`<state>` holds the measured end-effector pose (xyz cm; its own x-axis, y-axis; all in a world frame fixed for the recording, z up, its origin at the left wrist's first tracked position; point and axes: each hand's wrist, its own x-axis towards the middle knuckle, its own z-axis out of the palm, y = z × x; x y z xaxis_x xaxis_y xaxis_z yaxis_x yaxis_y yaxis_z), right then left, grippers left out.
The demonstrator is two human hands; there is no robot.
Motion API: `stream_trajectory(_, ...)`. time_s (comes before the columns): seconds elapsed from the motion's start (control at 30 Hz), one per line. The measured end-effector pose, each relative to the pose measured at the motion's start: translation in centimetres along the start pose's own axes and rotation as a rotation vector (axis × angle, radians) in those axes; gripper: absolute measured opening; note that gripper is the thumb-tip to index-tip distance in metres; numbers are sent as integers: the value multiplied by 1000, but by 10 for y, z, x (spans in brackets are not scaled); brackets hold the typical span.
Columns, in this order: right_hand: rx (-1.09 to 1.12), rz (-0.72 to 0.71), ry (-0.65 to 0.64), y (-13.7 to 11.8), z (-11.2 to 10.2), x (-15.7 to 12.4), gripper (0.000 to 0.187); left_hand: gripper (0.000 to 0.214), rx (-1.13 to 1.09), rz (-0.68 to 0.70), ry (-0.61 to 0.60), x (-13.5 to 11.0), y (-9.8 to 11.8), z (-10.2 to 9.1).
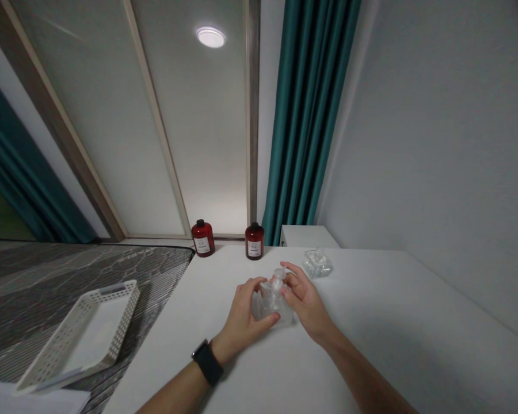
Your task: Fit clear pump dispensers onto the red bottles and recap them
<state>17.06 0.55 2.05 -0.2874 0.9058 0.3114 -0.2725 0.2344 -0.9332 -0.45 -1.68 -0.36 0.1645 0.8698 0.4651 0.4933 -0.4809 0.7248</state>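
Note:
A clear bottle (273, 307) with a translucent cap stands on the white table between my hands. My left hand (247, 313) is wrapped round the bottle's left side, thumb across its front. At the bottle's neck, the fingers and thumb of my right hand (304, 299) close on the cap (280, 275). Just beyond my right hand lies a crumpled clear plastic packet (317, 263); what it contains I cannot make out.
Two dark red bottles with black caps, one on the left (203, 238) and one nearer the middle (254, 241), stand along the table's (362, 345) far edge. A white perforated basket (80, 339) is lower left, beyond the table's edge. A grey wall bounds the right side.

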Motion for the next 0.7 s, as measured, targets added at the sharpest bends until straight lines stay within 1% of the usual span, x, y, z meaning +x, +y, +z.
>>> stream_trajectory(0.13, -84, -75, 58, 4, 2, 0, 59, 60, 80, 11, 29, 1, 0, -2)
stream_trajectory(0.23, -105, -119, 34, 6, 0, 1, 60, 60, 87, 14, 48, 2, -1, -3)
stream_trajectory(0.33, -68, -116, -28, 5, -2, 1, 62, 60, 81, 14, 50, 4, -1, -5)
stream_trajectory(0.4, -55, -130, -19, 5, -2, 0, 60, 60, 74, 11, 48, 4, -1, -6)
stream_trajectory(0.47, -65, -155, 23, 4, -2, 0, 55, 61, 66, -1, 54, 4, -1, -6)
stream_trajectory(0.53, -67, -149, 34, 3, -2, -1, 54, 62, 60, -5, 55, 4, -3, -7)
stream_trajectory(0.63, -35, -100, -23, 1, 0, -2, 60, 62, 52, 16, 33, 4, -5, -8)
stream_trajectory(0.7, -24, -98, -27, 1, 1, -2, 61, 62, 43, 20, 27, 3, -6, -8)
